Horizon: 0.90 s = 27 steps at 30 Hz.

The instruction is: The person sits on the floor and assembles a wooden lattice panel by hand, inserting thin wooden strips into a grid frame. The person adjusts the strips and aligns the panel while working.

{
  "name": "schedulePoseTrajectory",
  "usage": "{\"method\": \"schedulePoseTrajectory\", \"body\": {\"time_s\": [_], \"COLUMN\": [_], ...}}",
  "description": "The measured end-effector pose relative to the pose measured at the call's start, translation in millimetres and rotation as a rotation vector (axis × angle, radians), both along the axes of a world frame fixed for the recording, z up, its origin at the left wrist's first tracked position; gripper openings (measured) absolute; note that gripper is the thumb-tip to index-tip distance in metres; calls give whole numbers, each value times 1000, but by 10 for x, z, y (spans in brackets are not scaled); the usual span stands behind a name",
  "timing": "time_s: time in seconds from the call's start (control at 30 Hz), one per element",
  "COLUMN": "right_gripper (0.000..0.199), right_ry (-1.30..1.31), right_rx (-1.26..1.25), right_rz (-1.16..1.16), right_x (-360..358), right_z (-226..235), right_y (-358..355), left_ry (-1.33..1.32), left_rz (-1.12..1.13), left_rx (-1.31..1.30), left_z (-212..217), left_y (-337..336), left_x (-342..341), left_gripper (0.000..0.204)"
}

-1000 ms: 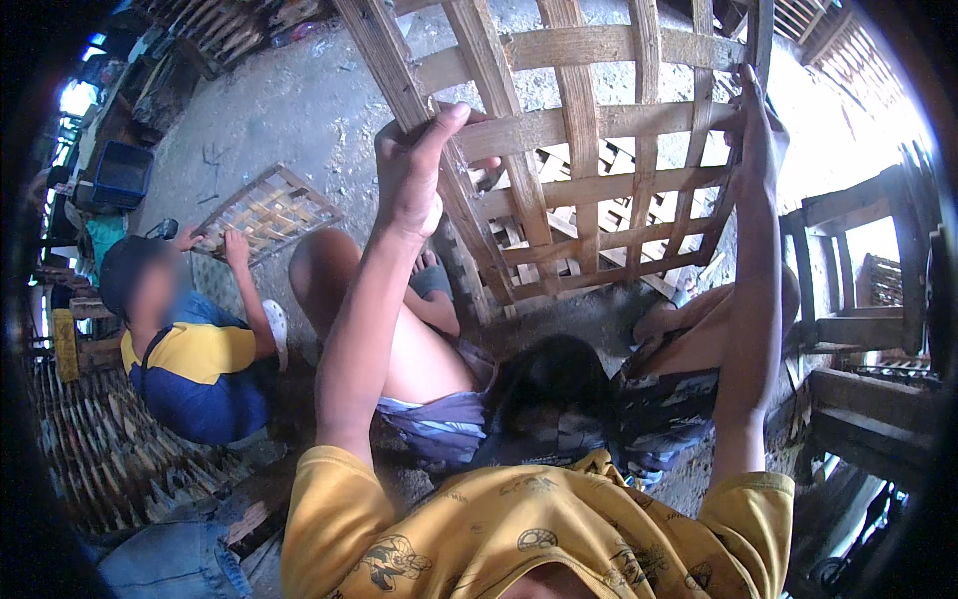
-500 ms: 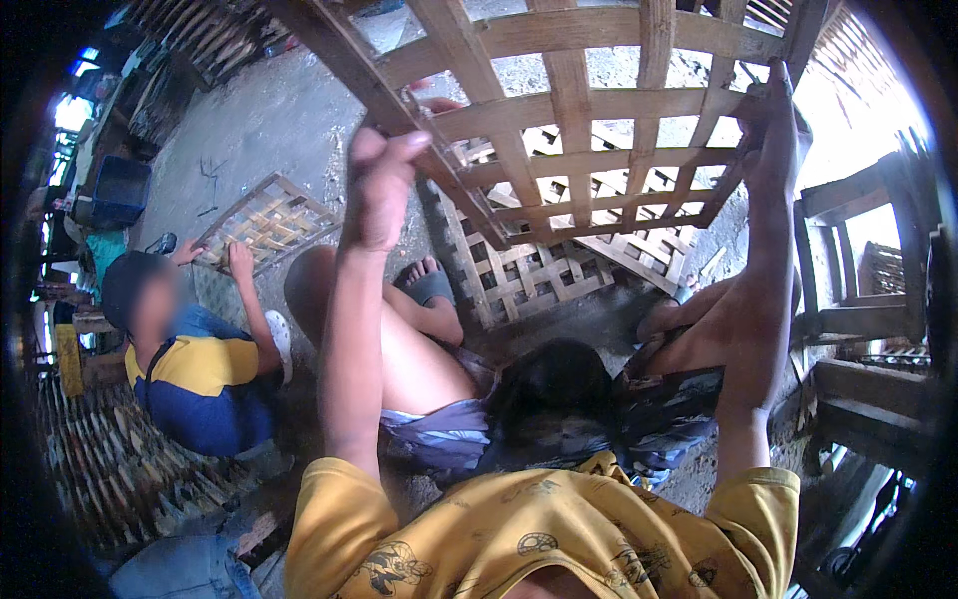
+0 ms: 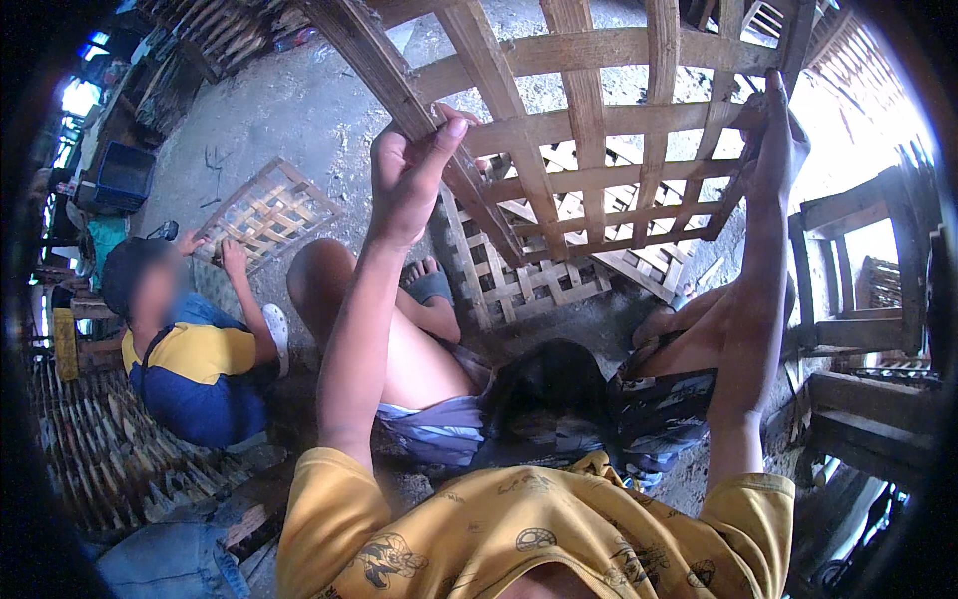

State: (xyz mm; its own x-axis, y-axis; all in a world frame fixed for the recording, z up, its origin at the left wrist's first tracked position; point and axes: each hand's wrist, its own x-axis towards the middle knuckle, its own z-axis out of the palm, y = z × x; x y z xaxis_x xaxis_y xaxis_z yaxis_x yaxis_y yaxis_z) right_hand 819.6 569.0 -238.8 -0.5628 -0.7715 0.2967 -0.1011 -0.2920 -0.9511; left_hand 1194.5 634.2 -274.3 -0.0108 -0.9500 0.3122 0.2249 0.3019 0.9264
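Note:
A wooden lattice panel (image 3: 599, 122), woven from flat slats inside a frame, is held up in front of me with its top beyond the picture. My left hand (image 3: 414, 180) grips the left frame bar, thumb on the near face and fingers wrapped behind it. On the opposite bar my right hand (image 3: 776, 140) is closed, its fingers partly hidden by the frame. Below and behind the raised panel, more woven lattice panels (image 3: 519, 290) lie overlapping on the floor near my feet.
To my left a person (image 3: 190, 359) in a yellow and blue shirt holds a smaller lattice panel (image 3: 269, 215). A dark blue crate (image 3: 122, 178) stands beyond them. Wooden frames (image 3: 863, 265) stand at the right. Bamboo slats (image 3: 110, 449) lie at lower left.
The raised panel has shifted slightly down and to the right. My left hand has moved right with its bar; my right hand has lowered a little.

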Motion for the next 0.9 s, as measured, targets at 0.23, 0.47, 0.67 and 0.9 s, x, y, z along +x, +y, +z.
{"method": "schedulePoseTrajectory", "body": {"time_s": [0.23,0.47,0.67,0.9], "right_gripper": [38,35,37,41], "right_ry": [63,1,-2,13], "right_rx": [8,-46,8,57], "right_rz": [41,104,4,-32], "right_x": [190,365,183,175], "right_z": [-7,23,-12,5], "right_y": [69,106,15,34], "left_ry": [-69,3,-49,-357], "left_rz": [360,469,163,296], "left_rx": [81,10,-41,-335], "left_z": [-121,-82,-27,-75], "left_y": [0,-79,-4,-19], "left_x": [-143,-118,-6,-36], "left_gripper": [13,28,26,34]}}
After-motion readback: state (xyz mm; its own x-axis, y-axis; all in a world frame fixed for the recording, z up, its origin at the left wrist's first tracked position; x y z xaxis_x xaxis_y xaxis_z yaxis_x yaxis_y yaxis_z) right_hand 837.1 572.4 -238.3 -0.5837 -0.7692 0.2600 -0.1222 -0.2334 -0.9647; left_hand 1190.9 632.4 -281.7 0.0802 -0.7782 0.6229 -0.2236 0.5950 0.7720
